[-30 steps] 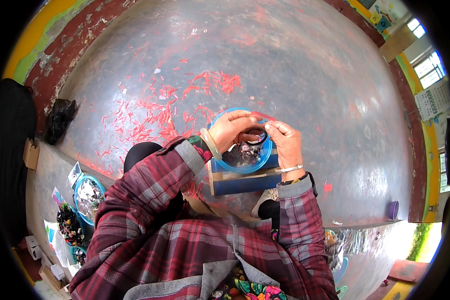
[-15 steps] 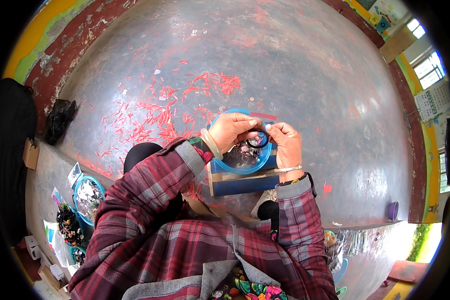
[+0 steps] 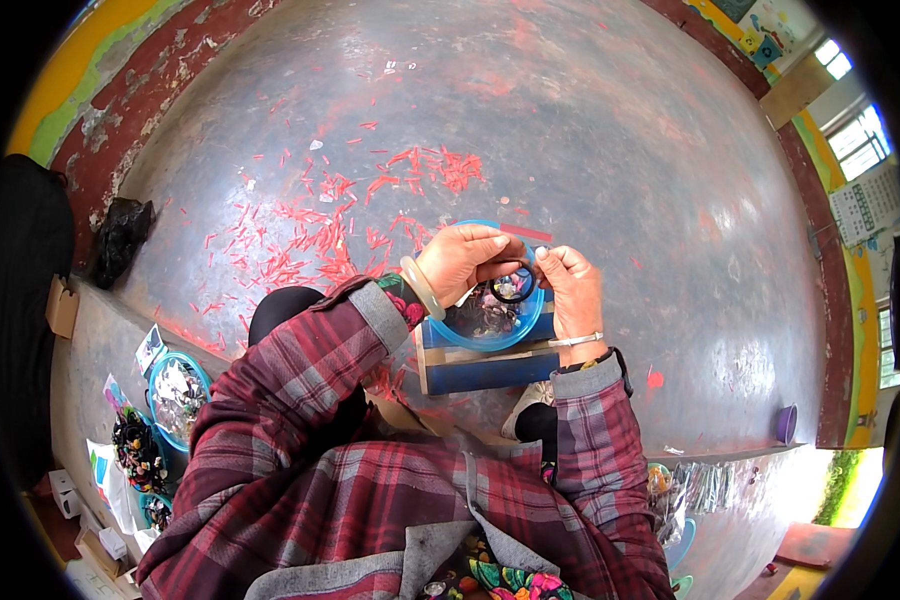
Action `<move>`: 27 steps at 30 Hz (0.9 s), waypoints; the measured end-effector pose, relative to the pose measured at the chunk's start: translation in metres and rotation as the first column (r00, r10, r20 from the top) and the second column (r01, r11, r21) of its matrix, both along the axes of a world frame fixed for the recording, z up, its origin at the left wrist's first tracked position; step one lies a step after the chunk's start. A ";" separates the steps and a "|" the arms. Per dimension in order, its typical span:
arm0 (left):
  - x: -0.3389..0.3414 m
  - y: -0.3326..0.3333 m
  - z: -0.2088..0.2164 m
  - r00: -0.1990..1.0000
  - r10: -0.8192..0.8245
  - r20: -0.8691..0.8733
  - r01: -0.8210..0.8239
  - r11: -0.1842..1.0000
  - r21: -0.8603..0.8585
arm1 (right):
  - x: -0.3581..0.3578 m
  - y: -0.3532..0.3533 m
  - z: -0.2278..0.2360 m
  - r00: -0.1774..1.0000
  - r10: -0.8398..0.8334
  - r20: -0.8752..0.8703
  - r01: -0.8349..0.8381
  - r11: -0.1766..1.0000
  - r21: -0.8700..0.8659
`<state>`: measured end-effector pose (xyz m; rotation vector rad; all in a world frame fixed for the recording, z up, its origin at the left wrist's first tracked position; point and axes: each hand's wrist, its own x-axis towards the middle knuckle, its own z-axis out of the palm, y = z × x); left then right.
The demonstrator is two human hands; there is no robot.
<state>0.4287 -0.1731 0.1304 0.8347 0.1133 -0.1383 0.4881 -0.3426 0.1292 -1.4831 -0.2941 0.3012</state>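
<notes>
Parting slightly since earlier, hands (image 3: 459,264) (image 3: 576,298) above blue basin (image 3: 482,344), left gripping black ring (image 3: 511,301), right pinched, hold unclear

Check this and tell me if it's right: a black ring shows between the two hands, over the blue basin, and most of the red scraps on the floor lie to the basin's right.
One thing is wrong: in the head view, most of the red scraps lie to the left of the blue basin. The rest stands.
</notes>
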 end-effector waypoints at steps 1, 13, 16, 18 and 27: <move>0.000 -0.001 0.000 1.000 0.004 -0.004 -0.003 1.000 0.005 | 0.002 -0.001 -0.002 0.999 -0.027 0.017 0.028 0.999 -0.037; 0.000 -0.013 -0.017 0.997 -0.030 0.070 0.010 0.964 0.265 | -0.021 0.012 0.022 0.410 0.164 0.897 0.445 0.823 -0.354; 0.001 -0.014 -0.025 0.991 -0.073 0.111 0.026 0.926 0.375 | -0.019 0.011 0.016 0.389 0.186 0.902 0.456 0.813 -0.363; 0.002 -0.014 -0.029 0.986 -0.099 0.132 0.031 0.898 0.440 | -0.020 0.012 0.016 0.371 0.214 0.903 0.468 0.797 -0.381; -0.002 -0.012 -0.028 0.955 -0.170 0.245 -0.107 0.573 0.813 | -0.020 0.011 0.013 0.341 0.318 0.885 0.449 0.772 -0.451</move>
